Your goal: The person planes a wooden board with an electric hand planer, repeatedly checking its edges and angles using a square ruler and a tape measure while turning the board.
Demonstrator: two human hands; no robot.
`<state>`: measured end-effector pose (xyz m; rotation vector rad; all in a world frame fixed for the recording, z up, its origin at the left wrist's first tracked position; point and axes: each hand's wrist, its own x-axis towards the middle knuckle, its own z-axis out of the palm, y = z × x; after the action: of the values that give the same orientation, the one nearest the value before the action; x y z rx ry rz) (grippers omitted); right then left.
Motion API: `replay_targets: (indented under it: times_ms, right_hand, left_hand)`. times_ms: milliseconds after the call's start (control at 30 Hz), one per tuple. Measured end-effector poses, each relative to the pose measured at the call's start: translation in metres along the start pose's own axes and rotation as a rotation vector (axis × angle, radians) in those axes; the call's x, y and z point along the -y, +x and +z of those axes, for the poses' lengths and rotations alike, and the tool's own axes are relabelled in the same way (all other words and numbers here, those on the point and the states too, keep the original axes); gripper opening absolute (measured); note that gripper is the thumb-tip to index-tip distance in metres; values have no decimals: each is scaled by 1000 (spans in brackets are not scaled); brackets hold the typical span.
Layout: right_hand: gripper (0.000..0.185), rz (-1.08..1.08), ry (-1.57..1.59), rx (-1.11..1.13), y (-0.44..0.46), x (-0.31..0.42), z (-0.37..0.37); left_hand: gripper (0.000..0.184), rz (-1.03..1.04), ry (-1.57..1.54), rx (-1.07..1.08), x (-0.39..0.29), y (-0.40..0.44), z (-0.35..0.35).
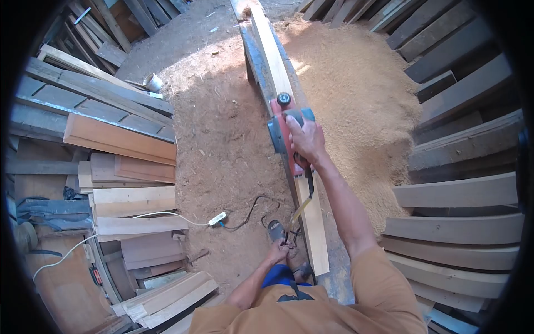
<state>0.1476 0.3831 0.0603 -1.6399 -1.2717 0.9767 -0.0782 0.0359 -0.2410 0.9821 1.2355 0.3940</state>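
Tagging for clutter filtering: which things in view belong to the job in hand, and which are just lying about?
Job:
- power planer, under the right hand
- pale board beneath it
- bench
- socket block, probably its supply

Lying about, by the look of it:
- reddish panel, left
- boards stacked at right
- whitish bucket

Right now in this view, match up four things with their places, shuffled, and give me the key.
1. power strip
2. planer
3. pale board
4. heaped sawdust

A. lengthwise on the bench
B. on the floor, right of the bench
C. under the right hand
D. on the floor, left of the bench

Pairs: 1-D, 2-C, 3-A, 4-B
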Motion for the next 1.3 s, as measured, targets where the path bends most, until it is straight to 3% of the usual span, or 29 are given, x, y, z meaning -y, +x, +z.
replay_targets:
  times_ms: [133,300,367,500,600,700,867,967,1067,1233,1300]
  right_hand:
    - [60,68,-49,29,52,8,4]
    - [56,73,9,8,118,11,12]
    - [54,154,185,72,121,10,14]
    - [57,101,210,90,105,-10,13]
    - [58,189,100,70,41,3,0]
    - [58,252,19,105,-20,2,-13]
    - [45,218,230,127,-151,-42,-26]
    - [39,255,245,135,-239,-54,-38]
    - [39,221,204,139,-327,-67,-52]
    - [73,284,156,260,-466,-88,-82]
    - [68,302,148,250,-509,-97,-85]
  left_hand:
    - [13,-40,25,-39,-15,6,-2]
    - [15,101,-6,-178,-26,23,8]
    - [14,81,-41,-208,-34,22,10]
    - [13,59,-69,-201,-13,25,-3]
    - [12,31,92,-183,-7,-10,-6]
    - [16,-149,210,-85,-9,-43,-10]
    - [15,-315,518,104,-23,-83,-9]
    - [26,-318,629,119,-7,-106,0]
    - [24,-274,624,126,40,-119,11]
    - [28,-200,783,289,58,-144,35]
    - [31,-188,792,363,61,-149,43]
